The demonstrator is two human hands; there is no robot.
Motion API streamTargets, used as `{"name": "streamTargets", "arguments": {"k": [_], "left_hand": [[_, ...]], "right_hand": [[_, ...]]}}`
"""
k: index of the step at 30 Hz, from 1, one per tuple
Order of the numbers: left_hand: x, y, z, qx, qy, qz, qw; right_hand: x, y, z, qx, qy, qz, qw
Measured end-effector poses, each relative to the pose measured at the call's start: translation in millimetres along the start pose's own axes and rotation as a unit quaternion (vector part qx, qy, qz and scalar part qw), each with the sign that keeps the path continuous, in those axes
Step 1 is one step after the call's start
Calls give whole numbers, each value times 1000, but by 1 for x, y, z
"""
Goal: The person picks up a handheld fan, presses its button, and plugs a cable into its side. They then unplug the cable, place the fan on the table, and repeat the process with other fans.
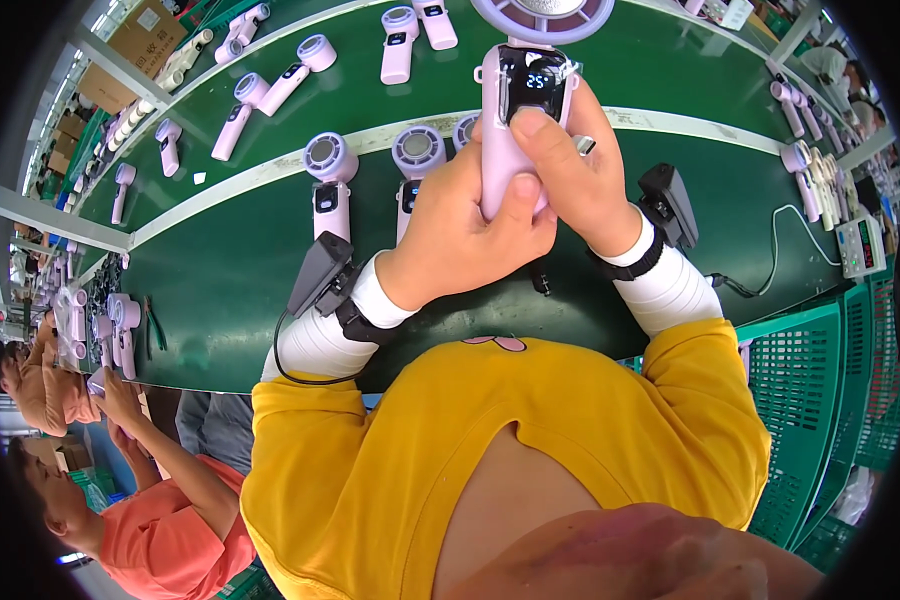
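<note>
Step in hand: you are checking a pink handheld fan (515,110) that you hold upright over the green conveyor table (230,270); by my reading this is an inspection of its lit dark display panel (533,85), not assembly.
Left hand: your left hand (460,235) is wrapped around the lower handle of the fan, thumb laid across the front, firmly grasping it.
Right hand: your right hand (570,165) clasps the same handle from the other side, its thumb pressed up onto the lower edge of the display panel.
Where the fan is: raised in front of you, above the near belt, its round purple head (542,18) cut by the top edge of the view.
Next move, as I judge it: it calls for a steady left-hand hold while your right thumb works the panel; keep the head clear of the fans lying just behind.
Fans just behind your hands: three, lying heads away from you; the leftmost (328,180) is fully seen, the others are partly hidden by your left hand.
Fans on the far belt: about seven in the upper left, too bent by the lens for an exact count.
Wrist devices: two black units, one on each forearm.
Green crates: stacked at your right (805,400).
Other people: two at lower left, handling fans of their own.
</note>
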State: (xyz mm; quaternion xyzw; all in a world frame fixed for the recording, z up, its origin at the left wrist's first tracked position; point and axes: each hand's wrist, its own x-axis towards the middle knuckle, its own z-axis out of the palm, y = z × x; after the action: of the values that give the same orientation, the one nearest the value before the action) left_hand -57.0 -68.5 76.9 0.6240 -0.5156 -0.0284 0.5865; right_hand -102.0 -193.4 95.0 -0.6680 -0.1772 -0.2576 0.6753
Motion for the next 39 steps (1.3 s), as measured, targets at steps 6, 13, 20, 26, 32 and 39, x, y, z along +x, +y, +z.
{"name": "streamTargets", "arguments": {"k": [6,13,20,26,32,39], "left_hand": [[2,5,4,-9,75,13,997],[-1,7,4,-62,60,-9,996],[-4,9,4,-106,43,-52,992],[-2,11,7,-65,51,15,996],[-12,22,2,-250,-3,-100,963],[-16,19,15,-267,-19,-97,959]], "right_hand": [[3,-5,4,-18,22,-25,999],[3,-9,0,-90,-29,-58,994],[1,-17,-1,-69,-51,-18,996],[0,-23,-5,-108,-70,16,992],[7,-46,-30,-39,82,-38,995],[10,-65,-25,-119,73,-89,986]]}}
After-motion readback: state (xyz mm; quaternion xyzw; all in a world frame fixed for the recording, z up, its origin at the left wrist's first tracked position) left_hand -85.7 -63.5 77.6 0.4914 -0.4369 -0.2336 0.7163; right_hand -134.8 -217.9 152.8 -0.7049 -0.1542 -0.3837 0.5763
